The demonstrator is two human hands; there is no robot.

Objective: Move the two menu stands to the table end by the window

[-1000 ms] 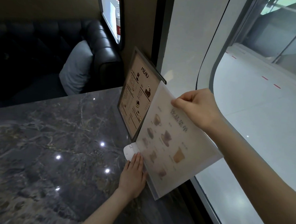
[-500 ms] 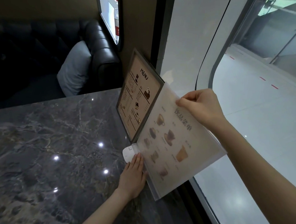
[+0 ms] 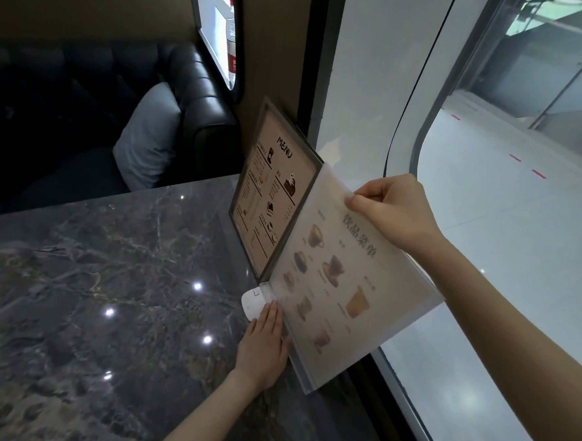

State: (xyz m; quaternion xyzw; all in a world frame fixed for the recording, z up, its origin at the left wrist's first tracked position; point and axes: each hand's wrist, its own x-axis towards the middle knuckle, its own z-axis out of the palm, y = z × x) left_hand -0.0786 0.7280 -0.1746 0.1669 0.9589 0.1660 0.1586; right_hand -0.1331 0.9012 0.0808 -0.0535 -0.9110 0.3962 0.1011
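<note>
A dark-framed brown menu stand [image 3: 270, 198] headed "MENU" stands upright at the window end of the marble table [image 3: 108, 294]. Just in front of it a clear acrylic menu stand [image 3: 343, 285] with drink pictures leans toward the window on its white base [image 3: 253, 303]. My right hand [image 3: 392, 209] pinches the acrylic stand's top edge. My left hand [image 3: 263, 350] lies flat on the table, fingers against the white base and the stand's lower edge.
A large window [image 3: 522, 200] runs along the table's right edge. A black leather sofa [image 3: 195, 88] with a grey cushion [image 3: 148, 140] sits behind the table. A water bottle [image 3: 230, 42] stands on the ledge above the sofa.
The acrylic stand and both hands have hardly shifted; the view has drifted slightly. My right hand keeps its pinch on the top edge.
</note>
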